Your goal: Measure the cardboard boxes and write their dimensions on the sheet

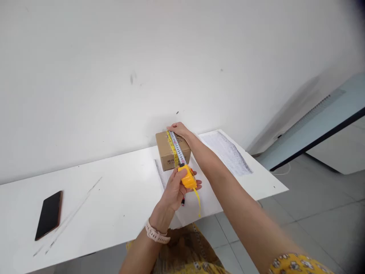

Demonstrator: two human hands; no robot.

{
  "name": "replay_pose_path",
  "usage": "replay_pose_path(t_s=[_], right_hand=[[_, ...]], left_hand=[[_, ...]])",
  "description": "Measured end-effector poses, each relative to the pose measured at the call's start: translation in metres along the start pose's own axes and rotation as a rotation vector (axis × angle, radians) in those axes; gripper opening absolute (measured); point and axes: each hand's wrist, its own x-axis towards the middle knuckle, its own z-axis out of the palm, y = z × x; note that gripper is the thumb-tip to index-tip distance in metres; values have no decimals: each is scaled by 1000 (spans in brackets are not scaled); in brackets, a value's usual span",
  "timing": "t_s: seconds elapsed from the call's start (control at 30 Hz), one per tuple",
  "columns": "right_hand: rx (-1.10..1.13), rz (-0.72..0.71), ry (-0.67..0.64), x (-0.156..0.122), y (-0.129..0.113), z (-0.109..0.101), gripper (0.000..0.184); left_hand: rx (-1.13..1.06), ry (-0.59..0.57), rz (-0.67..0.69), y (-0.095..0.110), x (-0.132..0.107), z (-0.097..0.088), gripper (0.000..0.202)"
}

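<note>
A small brown cardboard box (165, 151) stands on the table, with yellow tape and dark print on it. Across its top runs the drawn-out blade (177, 147) of a yellow tape measure (188, 177). My left hand (173, 190) is closed around the tape measure's case, just in front of the box, and a yellow strap hangs from the case. At the far edge of the box, my right hand (179, 129) pinches the blade's end against the cardboard; its fingertips are partly hidden. Below my left hand shows part of a dark pen-like object (183, 201).
White paper lies under and in front of the box, and a grey-shaded sheet (228, 152) is to its right. A dark phone (49, 215) rests at the left of the white table (114, 198). A wall rises behind; tiled floor (308, 201) is at right.
</note>
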Motion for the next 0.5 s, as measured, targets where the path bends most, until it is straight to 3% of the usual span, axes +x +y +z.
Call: replay_pose_path(t_s=[0.07,0.2,0.3,0.4,0.5], right_hand=[[5,-21,-13,11,-9,3,56],[-26,-32,10,59,-36,2,55],[7,-55,135,80,-36,-14,60],[26,-42,248,61,-11,-34,63],[-21,32,232,20,18,-41,66]], left_hand=[[11,-5,2,2,2,0,46],[100,-58,47,10,-7,-7,45],[254,-40,222,19,-21,-26,52],[414,44,405,29,-28,-55,65],[486,83,446,36,-23,-81,63]])
